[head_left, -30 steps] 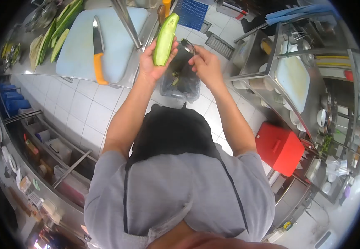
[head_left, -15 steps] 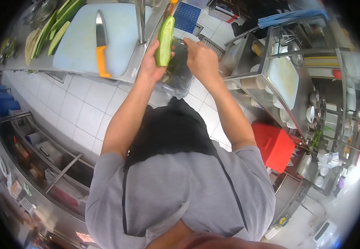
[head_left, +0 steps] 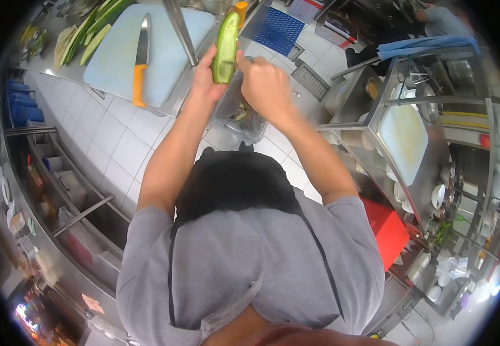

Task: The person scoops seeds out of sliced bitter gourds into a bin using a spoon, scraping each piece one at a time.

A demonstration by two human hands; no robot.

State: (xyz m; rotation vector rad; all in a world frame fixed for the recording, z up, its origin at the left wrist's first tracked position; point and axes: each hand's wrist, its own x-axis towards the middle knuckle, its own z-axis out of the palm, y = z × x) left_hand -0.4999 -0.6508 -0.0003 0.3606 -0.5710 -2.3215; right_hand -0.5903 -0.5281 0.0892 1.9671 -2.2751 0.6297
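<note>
A halved cucumber [head_left: 225, 49] stands nearly upright in my left hand [head_left: 205, 79], cut face toward me, with a scooped hollow low in its pale flesh. Beside it my right hand [head_left: 266, 89] is closed, fingertips close to the cut face; whatever it grips is mostly hidden behind the fingers. Below both hands is a plastic-lined bin [head_left: 254, 128] with scraps inside. To the left, a knife with an orange handle [head_left: 139, 83] lies on a pale blue cutting board [head_left: 108, 66]. Several long green cucumber pieces [head_left: 95, 45] lie beyond the board's left side.
A metal post [head_left: 182, 34] rises by the counter's right corner. Another orange handle [head_left: 241, 7] shows behind the cucumber. On the right stands a steel rack [head_left: 371, 115] with a board and dishes, and a red box [head_left: 385, 230] below. A person [head_left: 443, 23] is at the far right.
My right hand has come left and down, closer to the cucumber. The cucumber has shifted slightly left and up, and a hollow now shows in its flesh. The whole view has turned a little.
</note>
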